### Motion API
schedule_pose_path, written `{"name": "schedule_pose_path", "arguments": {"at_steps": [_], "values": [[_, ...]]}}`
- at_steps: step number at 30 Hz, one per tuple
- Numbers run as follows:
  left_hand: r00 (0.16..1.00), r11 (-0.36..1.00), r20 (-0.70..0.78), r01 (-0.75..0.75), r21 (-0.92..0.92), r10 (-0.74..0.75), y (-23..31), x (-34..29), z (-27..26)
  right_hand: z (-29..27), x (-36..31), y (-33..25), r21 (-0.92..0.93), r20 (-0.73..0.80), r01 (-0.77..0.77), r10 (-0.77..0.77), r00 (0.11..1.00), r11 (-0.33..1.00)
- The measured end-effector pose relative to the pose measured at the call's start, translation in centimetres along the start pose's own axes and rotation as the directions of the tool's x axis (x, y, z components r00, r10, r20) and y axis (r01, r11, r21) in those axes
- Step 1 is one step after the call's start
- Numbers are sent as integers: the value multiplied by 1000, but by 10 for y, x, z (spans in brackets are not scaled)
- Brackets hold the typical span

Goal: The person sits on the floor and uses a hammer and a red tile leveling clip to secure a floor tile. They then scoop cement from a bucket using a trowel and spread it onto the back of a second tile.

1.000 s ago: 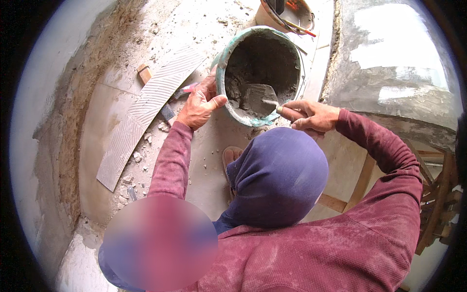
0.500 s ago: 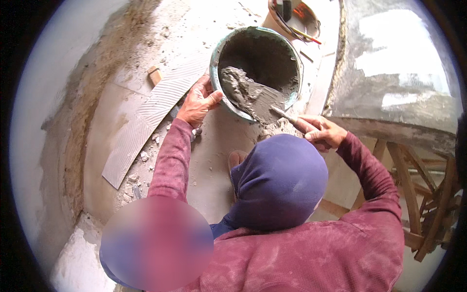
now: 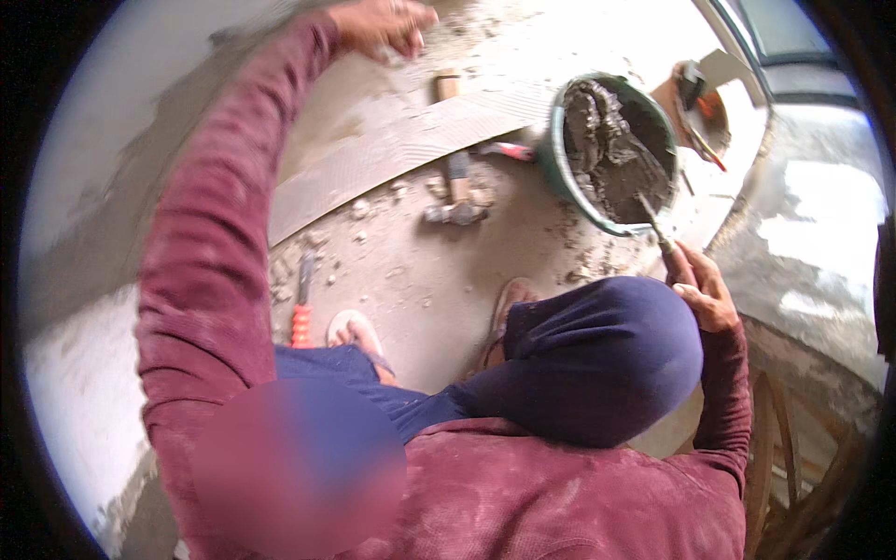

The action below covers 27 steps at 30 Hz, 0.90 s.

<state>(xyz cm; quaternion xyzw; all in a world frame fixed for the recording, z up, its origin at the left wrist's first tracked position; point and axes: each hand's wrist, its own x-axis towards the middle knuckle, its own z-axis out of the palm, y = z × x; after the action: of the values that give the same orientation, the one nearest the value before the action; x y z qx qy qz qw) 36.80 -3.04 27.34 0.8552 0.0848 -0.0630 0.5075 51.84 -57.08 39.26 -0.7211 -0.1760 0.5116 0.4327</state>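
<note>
My right hand (image 3: 709,285) is wrapped around the handle of a trowel (image 3: 658,229), whose blade dips into grey mortar (image 3: 607,149). The mortar clings to one side and the bottom of a green bucket (image 3: 557,154), which tilts a little. My left hand (image 3: 383,26) is stretched far out at the top left, close to the wall. Its fingers look apart and somewhat bent, slightly blurred. Below it lies a long flat tile strip (image 3: 401,149) coated with combed ridges.
A hammer (image 3: 456,191) rests among rubble beside the strip, and a red-handled tool (image 3: 301,308) lies near my left foot. Behind the strip is a wooden block (image 3: 447,87). A second bucket (image 3: 705,121) holding tools stands right of the mortar bucket. Wooden framing (image 3: 784,448) occupies the lower right.
My left hand has let go of the bucket rim and reached up and left. The view has shifted, so the bucket sits farther right. My right hand keeps the trowel in the mortar.
</note>
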Motion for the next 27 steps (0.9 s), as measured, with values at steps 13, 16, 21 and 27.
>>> {"name": "schedule_pose_path", "arguments": {"at_steps": [13,16,21,27], "values": [[900,894,56,437,-100,-433,-21,-211,-88,192,179,1,-453,591,570,-248,768,686],[906,890,54,422,-174,-420,-38,-220,-92,230,209,20,-623,651,760,-415,635,184],[903,902,76,428,-58,-423,-58,-209,-81,240,216,40,-780,574,623,-469,671,-62],[839,842,93,539,-21,-536,-80,-191,-73,231,205,37,-733,611,679,-475,633,-37]]}}
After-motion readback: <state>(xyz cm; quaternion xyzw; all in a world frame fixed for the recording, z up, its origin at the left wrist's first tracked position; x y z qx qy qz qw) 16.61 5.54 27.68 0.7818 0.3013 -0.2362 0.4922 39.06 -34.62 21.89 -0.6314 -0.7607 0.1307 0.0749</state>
